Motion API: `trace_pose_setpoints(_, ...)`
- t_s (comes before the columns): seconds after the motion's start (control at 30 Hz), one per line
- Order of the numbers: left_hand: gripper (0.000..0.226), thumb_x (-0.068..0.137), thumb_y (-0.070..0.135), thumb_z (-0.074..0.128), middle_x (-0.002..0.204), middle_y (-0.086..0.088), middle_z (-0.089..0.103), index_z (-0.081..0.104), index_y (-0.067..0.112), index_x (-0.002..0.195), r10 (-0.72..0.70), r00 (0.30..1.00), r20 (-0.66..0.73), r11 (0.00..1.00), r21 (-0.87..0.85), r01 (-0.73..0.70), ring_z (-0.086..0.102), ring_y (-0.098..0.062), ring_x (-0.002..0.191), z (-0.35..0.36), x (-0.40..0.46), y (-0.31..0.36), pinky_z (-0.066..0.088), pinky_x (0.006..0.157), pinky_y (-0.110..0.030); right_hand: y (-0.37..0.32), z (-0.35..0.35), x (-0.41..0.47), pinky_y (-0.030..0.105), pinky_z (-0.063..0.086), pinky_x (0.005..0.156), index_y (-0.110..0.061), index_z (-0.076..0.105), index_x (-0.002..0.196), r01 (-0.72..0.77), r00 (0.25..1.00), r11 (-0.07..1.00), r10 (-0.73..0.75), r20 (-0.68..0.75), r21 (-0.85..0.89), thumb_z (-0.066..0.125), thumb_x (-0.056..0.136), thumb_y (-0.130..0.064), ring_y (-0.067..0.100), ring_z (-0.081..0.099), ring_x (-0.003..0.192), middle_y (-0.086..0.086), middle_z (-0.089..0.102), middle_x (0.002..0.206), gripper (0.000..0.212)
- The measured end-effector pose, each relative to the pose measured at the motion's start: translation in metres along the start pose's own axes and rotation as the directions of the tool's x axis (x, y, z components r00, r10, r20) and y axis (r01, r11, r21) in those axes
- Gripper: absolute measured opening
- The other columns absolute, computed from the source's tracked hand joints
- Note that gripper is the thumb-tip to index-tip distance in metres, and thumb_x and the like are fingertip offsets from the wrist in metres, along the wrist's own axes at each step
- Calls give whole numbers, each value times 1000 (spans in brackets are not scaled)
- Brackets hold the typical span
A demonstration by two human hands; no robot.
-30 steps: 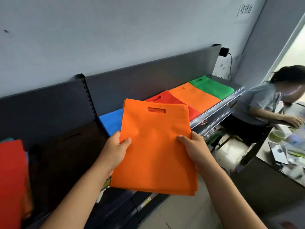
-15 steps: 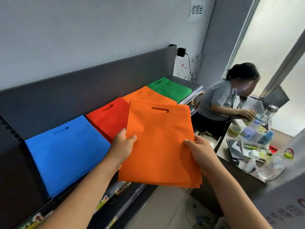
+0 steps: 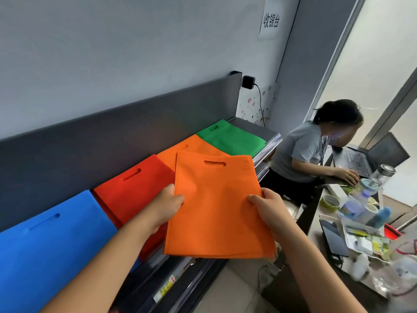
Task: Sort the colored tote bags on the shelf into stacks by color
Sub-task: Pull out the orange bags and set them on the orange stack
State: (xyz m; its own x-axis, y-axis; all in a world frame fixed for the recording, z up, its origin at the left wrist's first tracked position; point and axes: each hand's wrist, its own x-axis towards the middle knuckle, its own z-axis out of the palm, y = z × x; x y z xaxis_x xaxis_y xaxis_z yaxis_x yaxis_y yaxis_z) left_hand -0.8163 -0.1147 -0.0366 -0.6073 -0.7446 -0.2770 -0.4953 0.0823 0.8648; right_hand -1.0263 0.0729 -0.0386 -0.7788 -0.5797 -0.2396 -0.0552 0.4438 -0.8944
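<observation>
The left hand [image 3: 165, 205] and right hand [image 3: 269, 205] each pinch a side edge of a small bundle of orange tote bags [image 3: 216, 206], thumbs on top and fingers curled underneath. The bundle is held level at the middle of the frame, above the front edge of the shelf [image 3: 267, 143]. The sensible move is to carry it up and right, square its handle slot with the orange stack [image 3: 180, 150] lying between the red stack [image 3: 133, 188] and green stack [image 3: 230, 140], and lower it flat so edges align. The blue stack [image 3: 52, 240] fills the lower left.
</observation>
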Motion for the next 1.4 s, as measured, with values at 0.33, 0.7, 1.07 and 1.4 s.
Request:
trace_pose_setpoints(0.33,16,90,23,60,96,3,77,70,20,103,-15,999,40,997,81,12,73,-16,87,-8,81,13,59,81,-36,-25,10,110,52,61,93,-31,65,114,102,995,976,-99,21,-195,64,102,-28,24,72,98,0,71,112,11)
trace_pose_setpoints(0.7,23,100,23,52,102,-2,77,72,17,109,-213,975,-64,977,-44,210,69,-12,71,-5,154,13,53,62,-27,-58,50,264,41,57,79,-20,73,106,277,951,920,-222,213,-278,68,98,-18,28,70,86,6,75,99,9)
trace_pose_setpoints(1.07,37,96,30,50,106,-19,75,74,2,99,-445,868,-222,892,-26,451,61,-22,79,5,200,3,51,68,-32,-69,104,377,38,49,80,-7,72,109,462,856,770,-256,450,-441,63,94,-17,37,70,104,18,76,109,20)
trace_pose_setpoints(1.4,28,101,32,50,106,-7,74,72,16,110,-432,835,-341,900,-94,427,70,-22,91,1,177,20,57,76,-36,-86,130,353,52,45,99,-7,65,132,632,773,532,-479,415,-564,72,91,-30,47,49,119,24,53,129,48)
